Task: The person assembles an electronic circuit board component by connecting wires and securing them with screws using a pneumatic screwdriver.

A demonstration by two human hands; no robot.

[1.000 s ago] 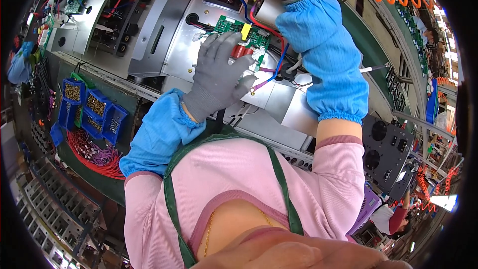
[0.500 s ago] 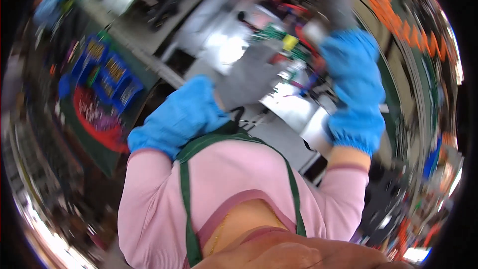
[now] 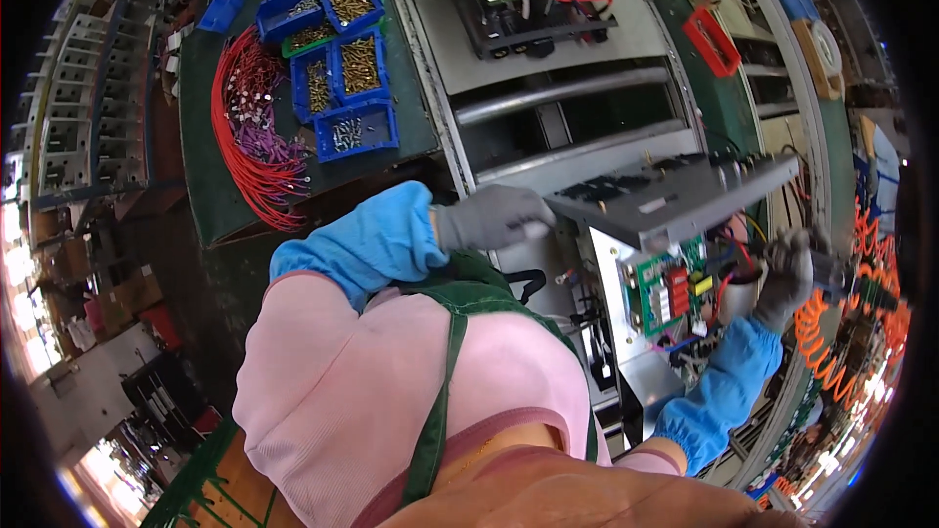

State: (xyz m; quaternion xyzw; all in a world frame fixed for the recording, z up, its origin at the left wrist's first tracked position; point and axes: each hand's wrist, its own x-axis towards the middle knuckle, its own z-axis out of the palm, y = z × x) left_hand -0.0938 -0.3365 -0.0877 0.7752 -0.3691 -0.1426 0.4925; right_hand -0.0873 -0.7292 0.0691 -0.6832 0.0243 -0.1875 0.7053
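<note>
My left hand [image 3: 499, 218], in a grey glove, is closed beside the left corner of a dark grey metal panel [image 3: 665, 200]. What its curled fingers hold, if anything, is hidden. The panel stands tilted over an opened unit with a green circuit board [image 3: 667, 288], red and white parts on it, and loose wires. Over at the right, my gloved right hand [image 3: 787, 279] is wrapped round a dark power screwdriver [image 3: 836, 279], beside a metal cylinder [image 3: 738, 293] in the unit.
Blue bins [image 3: 357, 127] of brass and silver screws stand on a green bench at left, beside bundled red wires [image 3: 240, 127]. Another unit [image 3: 548, 0] sits farther along the roller line [image 3: 577, 98]. A red tray [image 3: 712, 42] and an orange coiled hose [image 3: 822, 342] are at right.
The view has swung toward the left bench and its bins. My left hand has left the wires and circuit board and is now by the panel's corner. My right hand now shows with the screwdriver.
</note>
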